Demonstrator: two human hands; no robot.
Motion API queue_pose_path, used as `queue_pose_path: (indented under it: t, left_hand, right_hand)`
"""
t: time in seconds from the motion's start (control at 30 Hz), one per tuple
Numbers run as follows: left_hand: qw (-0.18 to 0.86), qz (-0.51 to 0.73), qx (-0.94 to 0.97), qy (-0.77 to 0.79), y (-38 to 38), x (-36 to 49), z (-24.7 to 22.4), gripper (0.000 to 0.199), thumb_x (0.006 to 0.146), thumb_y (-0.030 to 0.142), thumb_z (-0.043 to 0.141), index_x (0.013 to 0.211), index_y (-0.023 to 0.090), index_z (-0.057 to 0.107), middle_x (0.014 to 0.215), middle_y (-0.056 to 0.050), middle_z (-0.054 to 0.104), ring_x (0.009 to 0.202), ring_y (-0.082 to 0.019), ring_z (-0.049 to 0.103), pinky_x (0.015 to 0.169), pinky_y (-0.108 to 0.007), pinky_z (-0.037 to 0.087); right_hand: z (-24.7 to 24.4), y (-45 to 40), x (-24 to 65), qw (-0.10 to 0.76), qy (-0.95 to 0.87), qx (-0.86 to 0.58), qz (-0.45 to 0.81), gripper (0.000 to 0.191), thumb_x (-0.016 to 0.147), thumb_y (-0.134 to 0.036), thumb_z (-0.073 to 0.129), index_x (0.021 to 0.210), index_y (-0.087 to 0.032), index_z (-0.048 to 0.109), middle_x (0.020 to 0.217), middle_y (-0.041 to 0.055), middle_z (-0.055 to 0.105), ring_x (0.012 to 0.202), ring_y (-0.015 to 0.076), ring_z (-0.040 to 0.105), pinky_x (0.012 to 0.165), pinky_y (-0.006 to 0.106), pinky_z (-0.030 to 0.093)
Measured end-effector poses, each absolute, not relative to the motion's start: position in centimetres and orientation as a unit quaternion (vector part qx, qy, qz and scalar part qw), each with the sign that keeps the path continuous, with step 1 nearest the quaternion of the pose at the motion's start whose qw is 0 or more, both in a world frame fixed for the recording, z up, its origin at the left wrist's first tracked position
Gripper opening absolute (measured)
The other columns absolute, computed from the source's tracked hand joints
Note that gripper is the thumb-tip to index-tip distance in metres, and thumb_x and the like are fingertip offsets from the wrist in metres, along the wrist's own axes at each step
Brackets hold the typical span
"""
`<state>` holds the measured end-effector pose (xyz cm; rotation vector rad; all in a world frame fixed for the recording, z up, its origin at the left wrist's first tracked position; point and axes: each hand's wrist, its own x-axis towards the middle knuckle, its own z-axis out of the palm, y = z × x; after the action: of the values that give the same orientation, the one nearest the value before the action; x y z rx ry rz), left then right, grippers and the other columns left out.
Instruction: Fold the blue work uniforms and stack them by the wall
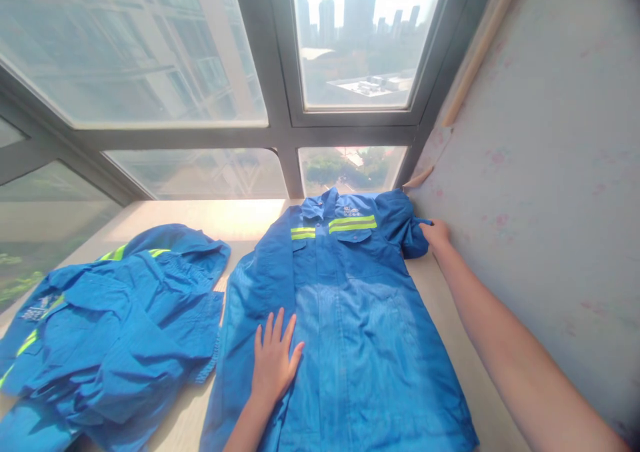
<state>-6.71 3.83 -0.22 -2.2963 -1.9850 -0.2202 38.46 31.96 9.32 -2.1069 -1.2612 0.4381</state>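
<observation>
A blue jacket (370,325) with yellow-green reflective stripes lies front side up on the light wooden surface, its collar toward the window. My left hand (275,359) rests on the sleeve at the jacket's left side, palm down with fingers spread. At the upper right, my right hand (436,233) pinches the edge of the other sleeve, which is bunched beside the shoulder. The fingertips of that hand are partly hidden by the cloth.
A second blue garment (125,325) with similar stripes lies crumpled on the left of the wooden surface (210,219). Grey-framed windows (285,139) stand behind, and a patterned wall (545,172) rises close on the right.
</observation>
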Motion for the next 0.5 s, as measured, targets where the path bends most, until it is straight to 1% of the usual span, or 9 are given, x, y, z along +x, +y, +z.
queue_pose_path:
  t: [0.07,0.13,0.2,0.27,0.33,0.37,0.4,0.47,0.5]
  left_hand:
    - [0.051,-0.074,-0.752,-0.653,3.9,-6.7,-0.3,0.053,0.098,0.04,0.048,0.148,0.024,0.051,0.159,-0.012,0.04,0.146,-0.038,0.034,0.115,-0.06,0.029]
    - [0.049,-0.078,-0.751,-0.654,3.9,-6.6,-0.3,0.053,0.098,0.04,0.048,0.148,0.024,0.052,0.159,-0.013,0.04,0.146,-0.038,0.034,0.115,-0.06,0.028]
    - [0.04,-0.085,-0.749,-0.656,3.9,-6.5,-0.3,0.053,0.097,0.04,0.049,0.147,0.023,0.052,0.159,-0.013,0.039,0.146,-0.039,0.034,0.115,-0.061,0.028]
    - [0.018,-0.097,-0.746,-0.659,3.9,-6.5,-0.2,0.054,0.096,0.039,0.051,0.147,0.023,0.053,0.16,-0.014,0.039,0.146,-0.04,0.034,0.115,-0.063,0.027]
    - [-0.018,-0.123,-0.734,-0.667,3.9,-6.5,0.1,0.053,0.094,0.038,0.053,0.144,0.022,0.056,0.158,-0.014,0.041,0.146,-0.041,0.034,0.115,-0.065,0.026]
    - [-0.041,-0.145,-0.723,-0.674,4.0,-6.4,0.4,0.051,0.094,0.037,0.053,0.142,0.02,0.058,0.156,-0.015,0.043,0.145,-0.042,0.035,0.115,-0.066,0.024]
    - [-0.067,-0.176,-0.709,-0.679,4.1,-6.2,0.8,0.049,0.093,0.037,0.053,0.138,0.019,0.062,0.153,-0.016,0.047,0.145,-0.042,0.036,0.115,-0.067,0.023]
    - [-0.144,-0.266,-0.67,-0.678,4.5,-5.4,1.9,0.044,0.092,0.039,0.056,0.129,0.018,0.068,0.146,-0.016,0.056,0.143,-0.04,0.039,0.118,-0.065,0.02]
    - [-0.202,-0.32,-0.637,-0.671,4.8,-4.8,2.7,0.043,0.091,0.042,0.057,0.124,0.019,0.07,0.142,-0.016,0.059,0.142,-0.039,0.041,0.12,-0.062,0.02]
  right_hand:
    - [12.9,33.4,39.0,0.312,-0.472,-0.816,0.119,0.023,0.092,-0.018,0.056,0.103,-0.006,0.072,0.101,0.0181,0.07,0.095,0.0271,0.064,0.081,0.036,0.046]
    - [17.5,35.0,39.1,0.314,-0.488,-0.814,0.035,0.028,0.093,-0.017,0.053,0.111,-0.006,0.072,0.112,0.0215,0.068,0.103,0.0271,0.061,0.084,0.035,0.041]
    - [22.7,36.0,38.7,0.324,-0.523,-0.786,-0.064,0.034,0.097,-0.021,0.048,0.117,-0.003,0.07,0.119,0.0238,0.065,0.106,0.0238,0.059,0.083,0.033,0.037]
    - [27.7,35.8,37.6,0.336,-0.582,-0.729,-0.129,0.047,0.102,-0.03,0.037,0.12,0.002,0.067,0.122,0.0237,0.063,0.106,0.019,0.058,0.081,0.032,0.035]
    - [31.6,34.0,35.5,0.344,-0.641,-0.664,-0.17,0.055,0.103,-0.035,0.032,0.117,0.005,0.066,0.118,0.0228,0.064,0.103,0.017,0.057,0.08,0.032,0.035]
    - [32.8,32.5,34.2,0.338,-0.675,-0.633,-0.175,0.052,0.102,-0.035,0.035,0.114,0.004,0.067,0.114,0.0209,0.066,0.101,0.0173,0.057,0.08,0.032,0.036]
    - [33.4,30.6,32.6,0.326,-0.708,-0.603,-0.173,0.046,0.101,-0.033,0.041,0.112,0.0,0.07,0.109,0.0175,0.068,0.098,0.0178,0.058,0.081,0.031,0.037]
    - [32.7,26.0,28.8,0.316,-0.746,-0.564,-0.16,0.029,0.096,-0.026,0.051,0.107,-0.01,0.073,0.101,0.0109,0.07,0.09,0.0182,0.061,0.078,0.029,0.039]
    - [31.5,23.5,26.8,0.299,-0.771,-0.545,-0.136,0.025,0.094,-0.023,0.053,0.107,-0.015,0.073,0.102,0.009,0.071,0.088,0.0183,0.062,0.075,0.028,0.041]
